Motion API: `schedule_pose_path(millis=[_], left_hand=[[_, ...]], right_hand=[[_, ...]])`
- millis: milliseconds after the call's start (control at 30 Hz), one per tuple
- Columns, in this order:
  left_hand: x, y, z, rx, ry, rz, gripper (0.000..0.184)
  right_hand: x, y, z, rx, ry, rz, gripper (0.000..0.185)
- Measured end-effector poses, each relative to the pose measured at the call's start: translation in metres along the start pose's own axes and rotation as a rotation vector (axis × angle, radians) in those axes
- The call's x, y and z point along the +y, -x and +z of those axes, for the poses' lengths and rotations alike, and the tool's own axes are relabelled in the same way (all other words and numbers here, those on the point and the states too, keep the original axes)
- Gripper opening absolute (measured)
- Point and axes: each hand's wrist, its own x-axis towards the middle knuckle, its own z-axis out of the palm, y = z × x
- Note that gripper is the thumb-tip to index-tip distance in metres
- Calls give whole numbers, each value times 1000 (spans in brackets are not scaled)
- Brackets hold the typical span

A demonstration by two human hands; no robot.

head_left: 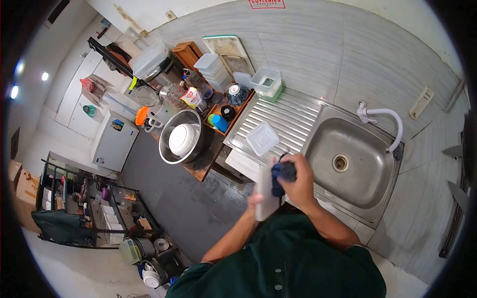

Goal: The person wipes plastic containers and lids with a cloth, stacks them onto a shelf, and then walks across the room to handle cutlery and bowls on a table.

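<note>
- steel sink (pixel 370 193) with ridged drainboard (pixel 298 107): ahead and right of the right grip (pixel 301 183)
- white plastic container (pixel 265 203): between both grips, edge clasped by the left grip (pixel 253 202), seemingly to steady it
- plastic lid (pixel 263 139): on the drainboard, beyond the grips, likely keeping both free
- dark blue cloth (pixel 278 182): bunched in the right grip, against the container
</note>
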Motion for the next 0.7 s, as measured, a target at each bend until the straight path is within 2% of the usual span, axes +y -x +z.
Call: schedule_pose_path(millis=[33, 67, 100, 167, 233, 267, 333, 367, 400, 433, 500, 533, 600, 633, 700], left_hand=[[-36, 10, -49, 41, -89, -132, 118], [-36, 10, -42, 44, -86, -125, 118], [-31, 7, -30, 75, -113, -130, 119], [-24, -4, -26, 117, -133, -113, 118], [-19, -13, -48, 3, 115, -83, 119], [-1, -15, -37, -64, 91, -62, 122], [18, -11, -8, -15, 115, 32, 116], [22, -10, -2, 32, 137, 121, 112], [15, -3, -11, 57, 53, 90, 119], [5, 1, -15, 60, -67, 41, 120], [-6, 14, -5, 118, -272, -110, 114], [-12, 15, -2, 125, -266, -104, 114], [-21, 13, 1, 150, -103, -44, 104], [-23, 10, -14, 125, -83, -34, 101], [-14, 6, -15, 110, 98, 35, 102]], right_hand=[[5, 2, 6, 81, -137, 126, 45], [10, 2, 12, 158, -275, 247, 44], [3, 3, 12, 158, -278, 211, 39], [-11, 13, 8, -9, -256, 2, 34], [-14, 27, 7, -210, -267, -68, 33], [-16, 28, 7, -285, -305, -109, 34], [-7, 25, 3, -372, -298, -192, 35], [1, 22, 5, -307, -236, -141, 35], [7, 22, 7, -244, -174, -87, 35], [10, 24, 10, -144, -248, 150, 36], [4, 9, 12, 132, -199, 199, 36], [-9, 6, 12, 173, -325, 277, 36], [-1, 16, 11, 30, -282, 88, 36], [1, 24, 7, -147, -297, 22, 37], [-3, 34, 3, -301, -167, -216, 37]])
